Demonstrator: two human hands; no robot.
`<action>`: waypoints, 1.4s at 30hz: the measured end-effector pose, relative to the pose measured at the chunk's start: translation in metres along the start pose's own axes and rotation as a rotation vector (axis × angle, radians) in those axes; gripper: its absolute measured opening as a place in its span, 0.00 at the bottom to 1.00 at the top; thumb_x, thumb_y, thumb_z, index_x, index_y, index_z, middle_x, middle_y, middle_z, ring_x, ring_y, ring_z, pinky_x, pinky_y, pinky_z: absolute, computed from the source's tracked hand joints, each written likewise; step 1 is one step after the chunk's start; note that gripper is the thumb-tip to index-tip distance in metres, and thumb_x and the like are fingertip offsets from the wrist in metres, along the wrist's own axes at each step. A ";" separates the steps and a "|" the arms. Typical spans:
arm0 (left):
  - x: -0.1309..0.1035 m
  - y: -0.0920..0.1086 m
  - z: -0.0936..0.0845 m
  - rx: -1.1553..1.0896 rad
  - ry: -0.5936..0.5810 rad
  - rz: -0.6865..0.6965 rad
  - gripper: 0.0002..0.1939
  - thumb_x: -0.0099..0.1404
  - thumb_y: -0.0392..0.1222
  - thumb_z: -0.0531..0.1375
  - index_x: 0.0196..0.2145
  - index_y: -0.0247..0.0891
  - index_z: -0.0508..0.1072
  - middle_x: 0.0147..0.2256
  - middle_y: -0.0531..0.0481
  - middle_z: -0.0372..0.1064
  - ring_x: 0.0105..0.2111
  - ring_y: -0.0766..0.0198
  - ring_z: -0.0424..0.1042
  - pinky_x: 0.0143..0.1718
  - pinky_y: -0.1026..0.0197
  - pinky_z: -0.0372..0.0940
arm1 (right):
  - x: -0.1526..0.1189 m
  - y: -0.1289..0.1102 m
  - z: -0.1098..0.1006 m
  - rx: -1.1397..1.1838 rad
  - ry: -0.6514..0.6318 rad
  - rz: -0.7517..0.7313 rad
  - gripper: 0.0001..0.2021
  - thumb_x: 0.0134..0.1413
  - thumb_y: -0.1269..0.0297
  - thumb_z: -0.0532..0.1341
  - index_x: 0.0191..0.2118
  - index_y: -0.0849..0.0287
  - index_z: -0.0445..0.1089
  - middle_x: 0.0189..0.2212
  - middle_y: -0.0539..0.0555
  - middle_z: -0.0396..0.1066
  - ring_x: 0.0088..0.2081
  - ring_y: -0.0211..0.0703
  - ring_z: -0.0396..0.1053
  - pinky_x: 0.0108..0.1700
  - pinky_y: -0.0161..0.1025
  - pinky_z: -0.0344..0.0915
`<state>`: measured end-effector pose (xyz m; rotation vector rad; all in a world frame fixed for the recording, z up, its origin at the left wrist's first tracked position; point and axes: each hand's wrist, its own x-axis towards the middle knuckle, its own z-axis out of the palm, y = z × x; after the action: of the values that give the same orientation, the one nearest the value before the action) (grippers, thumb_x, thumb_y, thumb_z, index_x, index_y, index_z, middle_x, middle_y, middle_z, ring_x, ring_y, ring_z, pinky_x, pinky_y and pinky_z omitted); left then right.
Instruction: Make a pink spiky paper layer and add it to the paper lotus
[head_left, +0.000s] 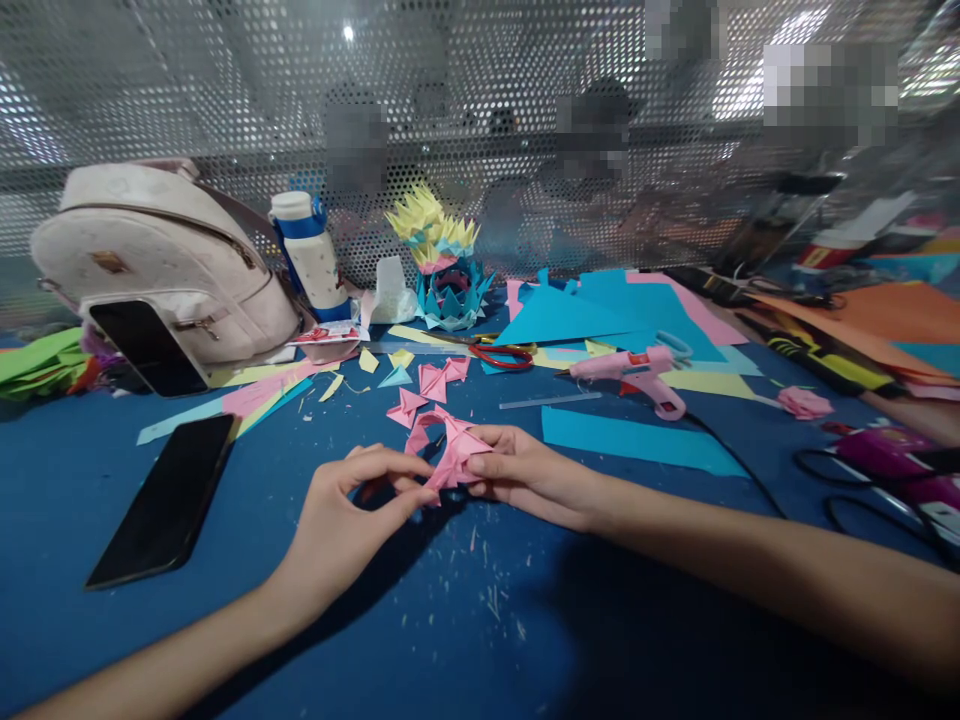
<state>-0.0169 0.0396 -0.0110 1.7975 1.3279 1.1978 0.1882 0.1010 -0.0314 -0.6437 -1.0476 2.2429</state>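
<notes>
Between my hands is a ring of folded pink paper (454, 452), held just above the blue table (315, 660). My left hand (352, 505) pinches its lower left edge between thumb and fingers. On the other side, my right hand (517, 470) grips the ring's right part, thumb in front. Several loose folded pink paper pieces (433, 382) lie just behind the ring. A pink glue gun (630, 372) rests to the right, beside a clear glue stick (551, 400) and a blue paper strip (637, 440).
A black phone (169, 500) lies at left; another phone (146, 345) leans on a white backpack (165, 250). Behind stand a bottle (315, 260) and a yellow-and-blue folded paper model (450, 265). Red-handled scissors (501, 356), blue sheets (577, 318) and a purple tool (892, 465) lie around.
</notes>
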 end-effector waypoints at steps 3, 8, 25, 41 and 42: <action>0.001 0.001 0.000 0.003 0.021 0.069 0.04 0.57 0.34 0.67 0.32 0.41 0.80 0.22 0.53 0.75 0.24 0.65 0.70 0.23 0.62 0.58 | 0.000 0.000 0.001 -0.005 -0.009 -0.012 0.11 0.45 0.68 0.72 0.36 0.62 0.75 0.28 0.48 0.72 0.30 0.29 0.68 0.34 0.28 0.63; 0.002 0.003 0.001 0.046 0.020 0.139 0.04 0.58 0.34 0.67 0.32 0.41 0.80 0.22 0.53 0.74 0.23 0.65 0.68 0.24 0.61 0.58 | -0.001 0.000 0.001 -0.025 -0.041 -0.020 0.10 0.46 0.66 0.72 0.34 0.63 0.74 0.28 0.48 0.71 0.29 0.29 0.67 0.33 0.28 0.62; -0.004 0.016 -0.010 0.471 0.035 0.636 0.09 0.64 0.30 0.61 0.35 0.43 0.78 0.22 0.57 0.69 0.23 0.68 0.61 0.33 0.56 0.49 | -0.002 0.004 0.000 -0.158 -0.098 -0.052 0.14 0.46 0.60 0.72 0.28 0.63 0.70 0.27 0.48 0.64 0.29 0.32 0.60 0.32 0.31 0.55; -0.007 0.016 -0.019 0.741 0.084 0.892 0.07 0.66 0.29 0.60 0.37 0.38 0.76 0.23 0.57 0.73 0.26 0.67 0.67 0.35 0.56 0.50 | -0.001 -0.005 -0.006 -0.335 -0.251 -0.143 0.11 0.42 0.66 0.73 0.26 0.62 0.71 0.31 0.49 0.65 0.31 0.32 0.62 0.34 0.31 0.60; -0.008 0.015 -0.019 0.751 0.085 0.897 0.08 0.66 0.29 0.59 0.37 0.38 0.76 0.23 0.57 0.73 0.26 0.67 0.68 0.35 0.56 0.51 | -0.001 -0.005 -0.006 -0.342 -0.258 -0.144 0.11 0.42 0.66 0.73 0.26 0.62 0.71 0.31 0.49 0.65 0.31 0.32 0.62 0.34 0.31 0.60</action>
<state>-0.0289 0.0267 0.0075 3.1258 1.0933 1.2748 0.1946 0.1063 -0.0308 -0.4033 -1.5758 2.0761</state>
